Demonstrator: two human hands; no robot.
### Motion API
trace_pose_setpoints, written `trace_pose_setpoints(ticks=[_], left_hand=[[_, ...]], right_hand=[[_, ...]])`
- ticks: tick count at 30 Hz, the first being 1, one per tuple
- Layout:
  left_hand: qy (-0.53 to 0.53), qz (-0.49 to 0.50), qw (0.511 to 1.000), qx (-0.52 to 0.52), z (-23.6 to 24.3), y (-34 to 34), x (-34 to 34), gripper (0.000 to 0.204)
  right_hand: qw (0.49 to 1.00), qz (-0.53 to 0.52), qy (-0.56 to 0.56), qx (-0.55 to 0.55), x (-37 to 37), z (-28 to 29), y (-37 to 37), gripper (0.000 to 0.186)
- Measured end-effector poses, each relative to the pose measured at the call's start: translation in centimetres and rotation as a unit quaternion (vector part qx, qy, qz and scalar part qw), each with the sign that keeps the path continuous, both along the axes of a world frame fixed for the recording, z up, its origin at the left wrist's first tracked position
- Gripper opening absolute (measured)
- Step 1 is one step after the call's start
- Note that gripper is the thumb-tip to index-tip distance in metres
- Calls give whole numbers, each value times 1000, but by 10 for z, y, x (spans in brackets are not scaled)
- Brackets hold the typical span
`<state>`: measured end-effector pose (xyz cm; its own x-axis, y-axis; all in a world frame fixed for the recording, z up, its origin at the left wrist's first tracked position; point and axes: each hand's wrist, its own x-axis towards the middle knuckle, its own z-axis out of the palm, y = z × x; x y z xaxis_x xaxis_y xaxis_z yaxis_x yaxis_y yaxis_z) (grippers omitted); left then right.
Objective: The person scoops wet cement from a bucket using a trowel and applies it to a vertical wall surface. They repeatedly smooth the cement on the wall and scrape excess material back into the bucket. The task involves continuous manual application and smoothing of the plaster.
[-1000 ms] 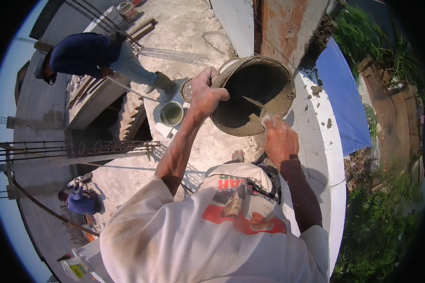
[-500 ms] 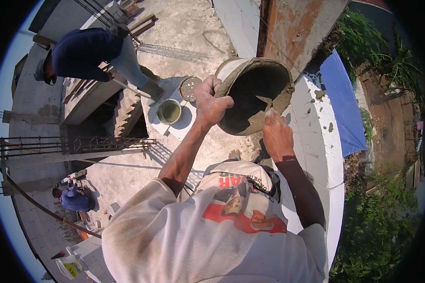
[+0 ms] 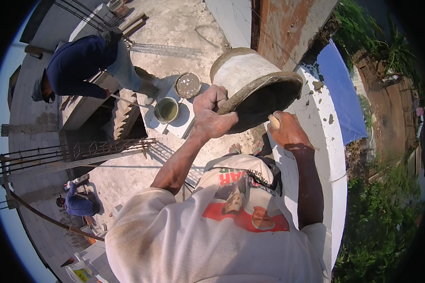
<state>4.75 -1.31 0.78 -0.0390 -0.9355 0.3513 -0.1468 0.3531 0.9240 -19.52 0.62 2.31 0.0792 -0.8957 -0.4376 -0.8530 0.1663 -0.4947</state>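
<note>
A mortar-crusted bucket (image 3: pixel 250 66) is tipped well over, its dark mouth turned toward me and down. My left hand (image 3: pixel 212 113) is closed on the left side of its rim, the thumb along the edge. Below the rim's right side, my right hand (image 3: pixel 290 130) wraps round the pale handle of a trowel (image 3: pixel 274 121). The trowel's blade is hidden, and shadow covers the bucket's inside. Beneath my right forearm runs the top of a white block wall (image 3: pixel 333 188), spotted with mortar near the bucket.
Two buckets, one of grey mix (image 3: pixel 188 85) and one of murky liquid (image 3: pixel 167 110), stand on white blocks at left. A co-worker (image 3: pixel 87 68) bends with a long stick by a stair opening (image 3: pixel 123 113). Another person (image 3: pixel 78 205) crouches lower left. Rebar (image 3: pixel 71 152) juts in. Right of the wall, ground drops away.
The bucket has tipped further, its mouth swinging downward and its outer wall coming into sight. My right hand has shifted slightly right, and the trowel blade has gone out of view.
</note>
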Motion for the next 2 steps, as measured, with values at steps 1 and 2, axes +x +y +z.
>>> trace_pose_setpoints(ticks=[1, 2], left_hand=[[11, -17, 1000, 6, 2, 2, 2, 42], [11, -23, 1000, 7, 2, 1, 1, 42]], right_hand=[[999, -6, -42, 13, -8, -1, 0, 47], [996, 2, -83, 28, -19, -14, 0, 50]])
